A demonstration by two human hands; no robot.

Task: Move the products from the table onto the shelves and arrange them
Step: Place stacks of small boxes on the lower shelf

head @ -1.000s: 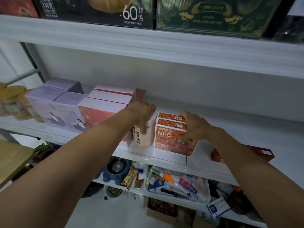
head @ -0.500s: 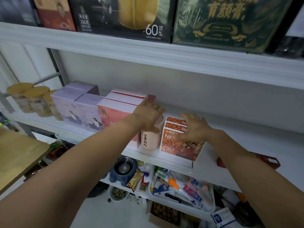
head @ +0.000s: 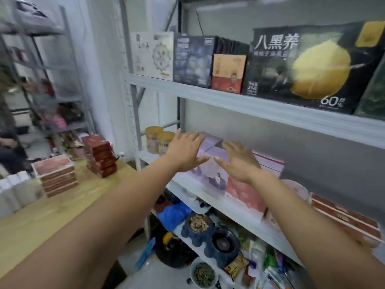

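My left hand (head: 186,152) and my right hand (head: 239,160) hover open and empty in front of the middle shelf (head: 195,185), fingers spread, thumbs nearly touching. Behind them stand lilac boxes (head: 212,142) and pink boxes (head: 245,192). Orange NFC cartons (head: 343,221) lie at the shelf's right, a pale jar (head: 298,187) beside them. On the wooden table (head: 41,215) at left sit a stack of red boxes (head: 100,157), a second stack (head: 55,174) and white boxes (head: 14,188).
Yellow-lidded jars (head: 159,140) stand at the shelf's left end. The top shelf (head: 250,105) carries large dark and white boxes (head: 295,65). Below are pet bowls (head: 208,232), a blue bag (head: 173,213) and clutter. Another metal rack (head: 52,80) stands far left.
Both hands have let go of the jar and the orange cartons and lifted away, open. My view has swung left, so the table has come into sight.
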